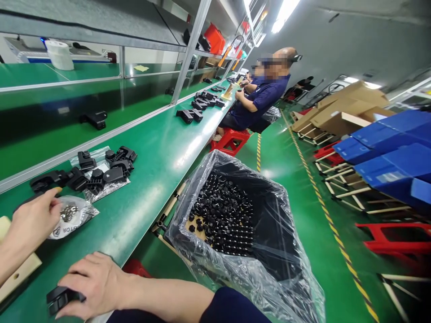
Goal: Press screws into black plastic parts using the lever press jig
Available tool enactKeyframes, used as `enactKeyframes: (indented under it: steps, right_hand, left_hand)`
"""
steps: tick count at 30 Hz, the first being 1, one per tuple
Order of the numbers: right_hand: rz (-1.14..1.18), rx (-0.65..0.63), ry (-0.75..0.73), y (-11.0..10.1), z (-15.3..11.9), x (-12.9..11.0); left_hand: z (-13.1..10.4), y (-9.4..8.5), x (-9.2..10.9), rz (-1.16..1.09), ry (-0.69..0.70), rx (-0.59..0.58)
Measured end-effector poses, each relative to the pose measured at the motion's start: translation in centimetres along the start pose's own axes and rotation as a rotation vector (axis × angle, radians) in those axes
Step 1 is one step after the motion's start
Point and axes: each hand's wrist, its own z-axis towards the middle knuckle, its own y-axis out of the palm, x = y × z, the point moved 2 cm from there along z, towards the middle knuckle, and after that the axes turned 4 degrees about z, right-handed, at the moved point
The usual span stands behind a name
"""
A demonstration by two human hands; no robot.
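My right hand (96, 285) is closed around a black plastic part (58, 299) low over the green workbench. My left hand (35, 220) is at the bench's left side, fingers curled and pressed together; whatever they pinch, if anything, is hidden. Right beside those fingers lies a clear plastic bag (76, 224) with small metal pieces (68, 212) showing in it. Several black plastic parts (113, 175) are heaped just beyond, some on clear bags. A pale block with a hole (20, 278) sits under my left forearm, partly hidden.
A plastic-lined bin (283, 211) holding many black knob-like pieces (222, 211) stands against the bench's right edge. Farther along the green bench (151, 152) are more black parts (202, 103) and a seated co-worker (266, 89). A metal shelf post (190, 54) rises at the back.
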Motion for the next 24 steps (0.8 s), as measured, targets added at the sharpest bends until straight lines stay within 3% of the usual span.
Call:
enactKeyframes:
  steps: [5, 9, 15, 24]
  right_hand:
    - [-0.025, 0.042, -0.030, -0.6, 0.0, 0.1]
    - [0.048, 0.052, -0.039, -2.4, 0.4, -0.5]
    - [0.183, 0.029, -0.011, -4.2, 1.9, -0.2]
    - [0.184, 0.062, -0.043, -4.3, 2.9, -0.5]
  left_hand:
    - [0.3, -0.4, 0.0, -0.220, -0.086, 0.034]
    - [0.1, -1.6, 0.5, -0.590, -0.195, 0.103]
    - [1.1, -1.7, -0.1, -0.872, -0.318, 0.056]
    - [-1.6, -2.7, -0.9, -1.349, -0.560, 0.055]
